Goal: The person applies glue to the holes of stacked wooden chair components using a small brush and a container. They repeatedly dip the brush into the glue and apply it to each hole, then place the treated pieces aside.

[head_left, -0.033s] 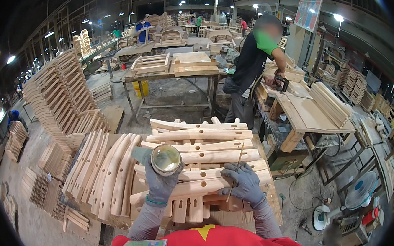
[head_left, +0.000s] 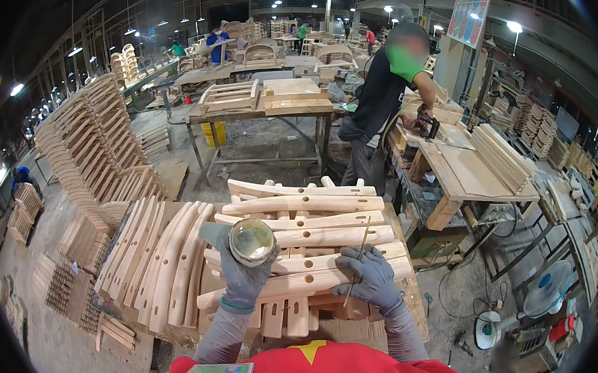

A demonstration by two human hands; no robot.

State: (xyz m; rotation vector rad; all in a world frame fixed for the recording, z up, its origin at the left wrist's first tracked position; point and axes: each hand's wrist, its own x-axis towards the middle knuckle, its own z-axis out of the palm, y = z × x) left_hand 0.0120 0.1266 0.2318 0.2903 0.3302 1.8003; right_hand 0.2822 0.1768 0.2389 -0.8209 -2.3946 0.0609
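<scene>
In grey work gloves, my left hand [head_left: 243, 280] grips a small round cup [head_left: 252, 241] with a pale yellowish, glossy substance inside. A flat grey-green piece [head_left: 213, 234] sticks out beside the cup; what it is I cannot tell. My right hand [head_left: 369, 276] is closed around a thin stick [head_left: 361, 255], which points up and slightly right. Under both hands lies a stack of curved wooden bars [head_left: 312, 281] with round holes in their middles. The nearest bar passes just below my right fingers.
More curved wooden pieces [head_left: 155, 259] lie at the left of the bench. Tall stacks of wooden parts [head_left: 95, 145] stand farther left. At the right, a co-worker [head_left: 382, 90] handles a tool at a wooden table [head_left: 481, 167]. A white fan [head_left: 547, 288] stands at lower right.
</scene>
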